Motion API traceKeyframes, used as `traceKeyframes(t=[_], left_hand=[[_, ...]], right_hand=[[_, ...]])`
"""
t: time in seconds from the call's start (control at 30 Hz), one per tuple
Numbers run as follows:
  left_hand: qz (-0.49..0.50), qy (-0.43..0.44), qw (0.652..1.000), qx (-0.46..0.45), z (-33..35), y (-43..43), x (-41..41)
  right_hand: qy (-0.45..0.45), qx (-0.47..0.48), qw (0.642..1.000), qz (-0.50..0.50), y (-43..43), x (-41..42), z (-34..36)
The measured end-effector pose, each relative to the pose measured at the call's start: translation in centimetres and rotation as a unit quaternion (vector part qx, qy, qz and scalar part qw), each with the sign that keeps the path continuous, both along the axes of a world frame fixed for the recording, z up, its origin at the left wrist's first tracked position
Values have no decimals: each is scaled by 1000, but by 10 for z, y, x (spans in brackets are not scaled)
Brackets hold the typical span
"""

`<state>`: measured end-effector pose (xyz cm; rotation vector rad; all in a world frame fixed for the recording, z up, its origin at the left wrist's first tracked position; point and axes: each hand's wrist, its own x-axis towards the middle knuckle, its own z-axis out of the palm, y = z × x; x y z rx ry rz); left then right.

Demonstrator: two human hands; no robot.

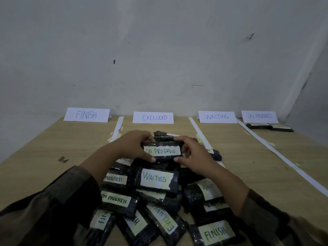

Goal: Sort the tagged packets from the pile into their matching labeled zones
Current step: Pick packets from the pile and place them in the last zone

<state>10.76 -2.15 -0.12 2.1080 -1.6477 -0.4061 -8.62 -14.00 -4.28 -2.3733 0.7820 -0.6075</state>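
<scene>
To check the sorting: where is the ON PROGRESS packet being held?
The ON PROGRESS packet is central in head view, held between left hand and right hand, above the pile, before the EXCLUDED sign.

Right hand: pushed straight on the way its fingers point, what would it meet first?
The ON PROGRESS packet that the right hand pinches by one end; beyond that, probably the left hand on the other end, though depth is unclear.

Long dark brownish sleeves, mottled fabric, loose cuffs
</scene>
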Motion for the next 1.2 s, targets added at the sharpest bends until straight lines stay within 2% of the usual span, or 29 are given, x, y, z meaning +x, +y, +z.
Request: traceKeyframes(t=[0.1,0.2,0.33,0.5,0.7,0.9,1.2], left_hand=[[5,33,999,-17,2,-1,-1],[9,67,997,-25,3,-2,-3],[7,130,991,-20,7,-8,-6],[-11,126,991,-35,17,-26,-16],[-46,-15,999,10,25,-72,-34],[-67,-141,988,-11,25,-134,-72],[-120,-193,974,-27,11,-247,-142]], right_hand=[[19,-125,992,8,0,0,2],[29,-241,968,59,-2,2,6],[56,-317,944,74,-2,5,13],[98,-329,938,49,-15,-6,29],[147,-310,939,-19,-62,-43,48],[175,-294,935,-95,-122,-93,56],[228,-243,925,-185,-218,-162,47]])
